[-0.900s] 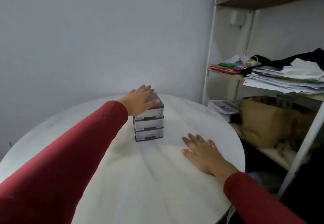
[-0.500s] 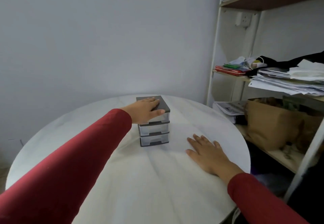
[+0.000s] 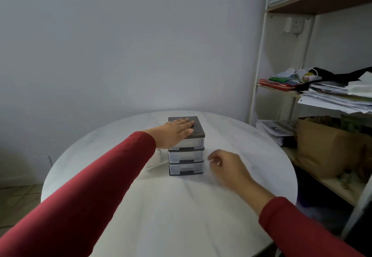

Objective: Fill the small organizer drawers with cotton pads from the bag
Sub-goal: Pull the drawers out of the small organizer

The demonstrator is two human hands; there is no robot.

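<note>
organizer (image 3: 186,156): drawers closed, toward 12 o'clock on table (image 3: 161,216)
left hand (image 3: 177,131): flat on its lid, fingers straight, together
right hand (image 3: 227,166): organizer's 3 o'clock, not touching; fingers look curled, blurred

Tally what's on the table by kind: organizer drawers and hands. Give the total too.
Drawers: 3, all closed (top drawer, middle drawer, bottom drawer)
Hands: 2 (left hand flat on the organizer's lid, right hand with curled fingers beside the drawers)
Total: 5
</note>
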